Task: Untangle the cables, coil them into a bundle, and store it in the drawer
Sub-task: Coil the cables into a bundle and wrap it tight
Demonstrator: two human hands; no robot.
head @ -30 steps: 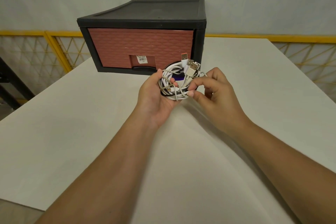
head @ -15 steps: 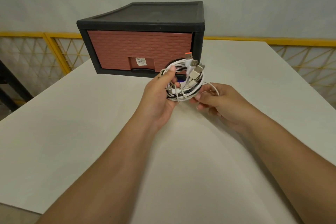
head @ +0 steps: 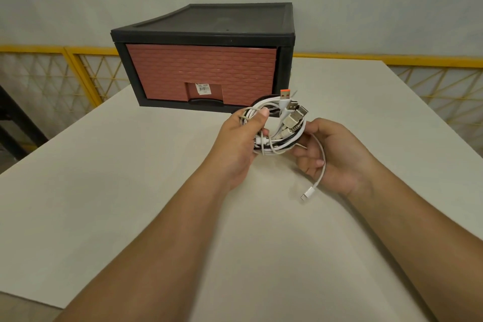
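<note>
white cable bundle (head: 283, 145): strand count unclear; drawer (head: 201, 73) interior hidden

Open tabletop (head: 117, 191) left and right, drawer unit (head: 209, 34) blocking straight ahead, drawer front (head: 183, 70) shut, railing (head: 52, 49) apparently well behind

Shows only two bare forearms and hands. Fills the lower left of the frame with the left forearm (head: 156, 243), the lower right with the right forearm (head: 407, 230). Ends mid-frame in a left hand (head: 235, 144) and right hand (head: 337, 157), unadorned, with short plain fingernails.
</note>
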